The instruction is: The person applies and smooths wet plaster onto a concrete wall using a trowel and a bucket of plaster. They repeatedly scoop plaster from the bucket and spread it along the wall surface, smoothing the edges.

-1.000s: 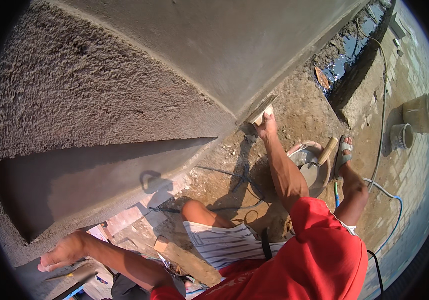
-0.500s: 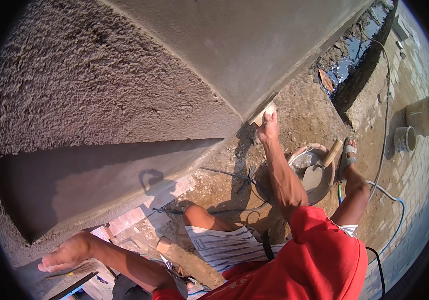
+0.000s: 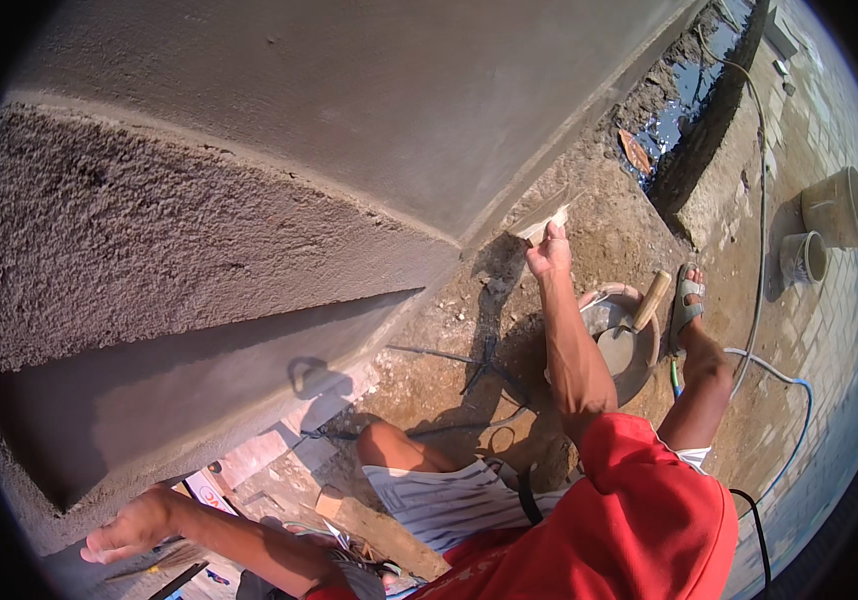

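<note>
My right hand reaches forward past the wall corner, closed on a pale, flat, wedge-shaped board. Part of the board is behind my fingers, and its thin edge points up and right, just off the wall's foot. The grey plastered wall has a smooth upper face, with a rough band on its left side. Out to the lower left, my left hand hangs near the lower end of a recessed ledge. Its fingers reach loosely outward, and I see nothing in them.
Right of my right forearm stands a round tub with a wooden-handled trowel in it. Two buckets are farther right. Hoses cross the ground. A ditch with dark water lies at the far right. A wooden beam is beside my knee.
My right hand and the board have moved right, away from the wall corner, and the board has tilted. My left hand stays out at the lower left. The whole view has shifted slightly.
</note>
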Motion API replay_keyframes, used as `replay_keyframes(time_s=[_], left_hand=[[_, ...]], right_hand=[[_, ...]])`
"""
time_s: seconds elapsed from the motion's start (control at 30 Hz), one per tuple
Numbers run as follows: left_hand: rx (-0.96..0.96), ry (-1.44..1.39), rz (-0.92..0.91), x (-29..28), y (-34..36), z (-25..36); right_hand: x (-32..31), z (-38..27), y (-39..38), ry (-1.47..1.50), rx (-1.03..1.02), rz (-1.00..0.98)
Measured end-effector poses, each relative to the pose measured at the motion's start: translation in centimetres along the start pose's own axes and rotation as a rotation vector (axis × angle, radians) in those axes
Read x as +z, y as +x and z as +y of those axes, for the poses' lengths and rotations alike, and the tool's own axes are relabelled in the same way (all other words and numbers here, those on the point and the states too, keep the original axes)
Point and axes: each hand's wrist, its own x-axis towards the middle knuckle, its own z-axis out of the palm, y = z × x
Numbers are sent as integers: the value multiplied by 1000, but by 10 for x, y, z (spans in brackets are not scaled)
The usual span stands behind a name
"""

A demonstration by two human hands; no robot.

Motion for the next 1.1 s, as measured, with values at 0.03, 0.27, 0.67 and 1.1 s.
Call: replay_keyframes(time_s=[0.03,0.27,0.67,1.1], left_hand=[[4,2,1,0,0,-1],[-33,-22,-34,0,-3,-3],[-12,-137,-1,1,2,-8],[106,3,-15,-2,5,-18]], right_hand=[[3,2,9,-77,-11,-14],[2,6,46,-201,24,-68],[44,13,-19,-162,-253,-473],[-81,77,-80,-43,137,-318]])
